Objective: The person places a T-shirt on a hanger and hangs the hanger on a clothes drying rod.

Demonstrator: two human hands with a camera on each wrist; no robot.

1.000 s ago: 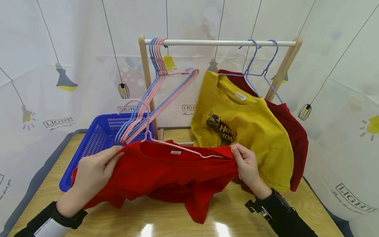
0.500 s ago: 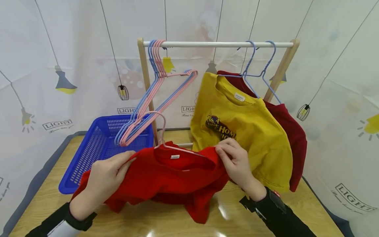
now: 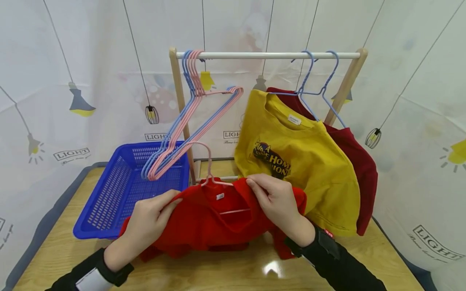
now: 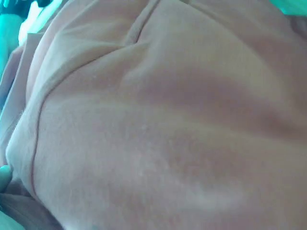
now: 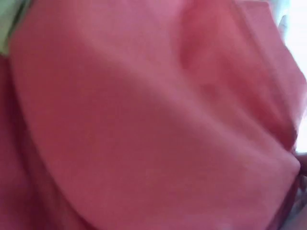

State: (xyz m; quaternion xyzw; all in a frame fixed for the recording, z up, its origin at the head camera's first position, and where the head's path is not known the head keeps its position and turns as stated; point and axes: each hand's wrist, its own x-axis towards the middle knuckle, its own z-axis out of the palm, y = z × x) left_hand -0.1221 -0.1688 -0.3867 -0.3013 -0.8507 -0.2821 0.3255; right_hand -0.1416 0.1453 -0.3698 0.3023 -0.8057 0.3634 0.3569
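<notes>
Red T-shirt (image 3: 211,220): bunched on worktop (image 3: 225,270) w/ pink hanger (image 3: 208,169) at collar; left hand (image 3: 151,220) and right hand (image 3: 276,202) fingers pinch fabric at each shoulder (wrist views only cloth); risk: hanger arm slips out, shirt slides off.

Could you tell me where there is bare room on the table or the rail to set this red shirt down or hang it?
The rail is bare between the empty hangers and the yellow shirt's hanger. The blue basket looks empty. Bare table lies between the forearms. It is crowded where both hands grip the red shirt.
</notes>
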